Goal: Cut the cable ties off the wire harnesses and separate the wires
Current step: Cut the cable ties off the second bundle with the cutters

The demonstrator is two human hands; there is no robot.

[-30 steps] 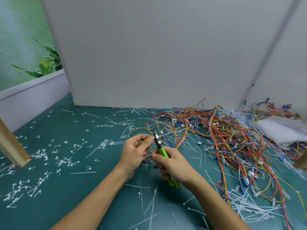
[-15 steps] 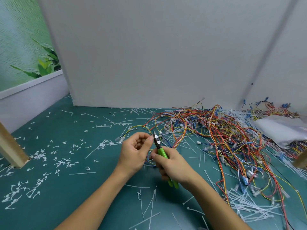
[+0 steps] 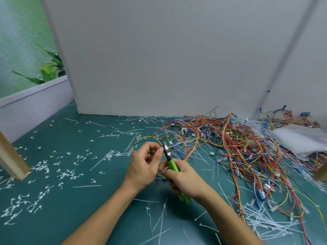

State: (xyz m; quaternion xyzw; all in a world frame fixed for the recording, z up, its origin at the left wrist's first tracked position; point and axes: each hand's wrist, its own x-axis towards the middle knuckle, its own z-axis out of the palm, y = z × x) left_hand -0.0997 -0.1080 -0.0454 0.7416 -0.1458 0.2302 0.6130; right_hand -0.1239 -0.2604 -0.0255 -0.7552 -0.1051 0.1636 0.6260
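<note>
Barely shifting: my left hand (image 3: pixel 144 164) is still pinching, seemingly, the thin yellow-and-black wire harness (image 3: pixel 147 137); my right hand (image 3: pixel 184 179) keeps gripping the green-handled steel cutters (image 3: pixel 172 164), beside the tangled multicoloured wire pile (image 3: pixel 230 147).

The cutters (image 3: pixel 171 164) have bright green handles and black blades, the counter (image 3: pixel 70 142) is dark teal flecked with white cable tie offcuts (image 3: pixel 67 175), the wire pile (image 3: pixel 238 149) mixes red, orange, yellow and blue, and the wall panel (image 3: pixel 159 59) is plain grey.

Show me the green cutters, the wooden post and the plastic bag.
green cutters (image 3: pixel 172 165), head view, upper green handle
wooden post (image 3: pixel 10 161), head view, lower front face
plastic bag (image 3: pixel 299 138), head view, its middle
</note>
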